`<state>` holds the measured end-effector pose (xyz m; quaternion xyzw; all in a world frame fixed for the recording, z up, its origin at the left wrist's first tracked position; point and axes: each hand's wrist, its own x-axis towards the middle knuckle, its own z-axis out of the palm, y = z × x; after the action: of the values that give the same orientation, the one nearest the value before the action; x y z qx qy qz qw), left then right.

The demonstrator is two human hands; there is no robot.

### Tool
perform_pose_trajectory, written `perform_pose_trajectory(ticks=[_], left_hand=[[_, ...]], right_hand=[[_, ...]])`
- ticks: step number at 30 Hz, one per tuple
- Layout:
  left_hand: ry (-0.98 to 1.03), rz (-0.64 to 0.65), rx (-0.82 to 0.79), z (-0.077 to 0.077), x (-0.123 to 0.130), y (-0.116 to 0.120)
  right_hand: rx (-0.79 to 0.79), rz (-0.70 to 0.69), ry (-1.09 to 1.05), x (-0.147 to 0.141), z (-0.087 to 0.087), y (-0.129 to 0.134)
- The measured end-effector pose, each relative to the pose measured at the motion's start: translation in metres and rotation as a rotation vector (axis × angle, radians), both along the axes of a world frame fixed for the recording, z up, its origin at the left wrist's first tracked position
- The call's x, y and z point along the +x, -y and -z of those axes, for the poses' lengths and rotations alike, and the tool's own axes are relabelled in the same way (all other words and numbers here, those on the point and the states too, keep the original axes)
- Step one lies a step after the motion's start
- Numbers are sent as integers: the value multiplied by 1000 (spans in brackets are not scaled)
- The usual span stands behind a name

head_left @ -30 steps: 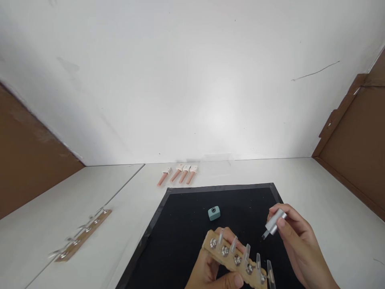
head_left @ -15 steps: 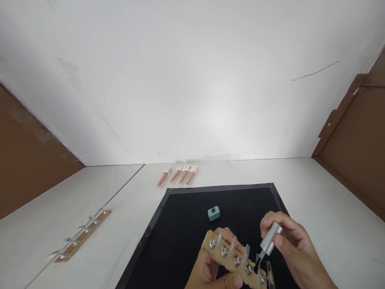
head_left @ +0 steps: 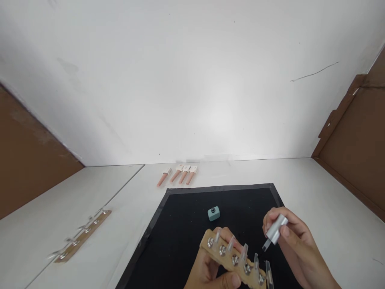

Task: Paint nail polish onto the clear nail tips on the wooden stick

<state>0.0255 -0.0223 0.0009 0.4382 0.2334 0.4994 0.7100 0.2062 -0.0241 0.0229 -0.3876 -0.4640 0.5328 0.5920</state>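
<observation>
Wooden strip (head_left: pixel 227 259): tan, narrow and wavy-edged, held in the left hand (head_left: pixel 210 267) at five o'clock in the view, its long axis running from ten to four o'clock. Five silvery studs line its face. Five clear nail tips (head_left: pixel 244 253), slender and tapered, project from it in a row, upward. Brush (head_left: pixel 275 230): silver cylindrical cap, pinched by the right hand (head_left: pixel 296 241) at the strip's two o'clock; its dark end points to seven o'clock, just beside the fourth nail tip from the ten-o'clock end, contact indeterminable.
</observation>
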Motion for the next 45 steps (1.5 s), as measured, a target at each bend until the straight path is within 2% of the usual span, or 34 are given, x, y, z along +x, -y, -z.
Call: perform_pose_trajectory(ticks=[3, 5, 16, 22, 28, 31, 35, 40, 45], left_hand=[[-3, -37, 10, 1, 1, -2], [7, -45, 6, 1, 2, -3], [3, 4, 202, 3, -1, -4], [65, 31, 135, 4, -3, -2], [71, 2, 65, 1, -5, -2], [51, -12, 53, 0, -3, -3], [56, -13, 67, 1, -2, -4], [83, 9, 72, -1, -2, -2], [84, 46, 97, -2, -4, -2]], right_hand=[[18, -67, -40, -4, -3, 1], [17, -63, -43, -6, -5, 2], [-84, 57, 69, -6, -10, 3], [-49, 23, 15, -2, -4, 1], [-6, -148, -46, -2, -7, 1], [53, -183, -21, -2, -7, 0], [98, -181, 52, 1, -5, -1], [48, -180, 9, -1, -8, 0], [-21, -74, -29, -4, -10, 2]])
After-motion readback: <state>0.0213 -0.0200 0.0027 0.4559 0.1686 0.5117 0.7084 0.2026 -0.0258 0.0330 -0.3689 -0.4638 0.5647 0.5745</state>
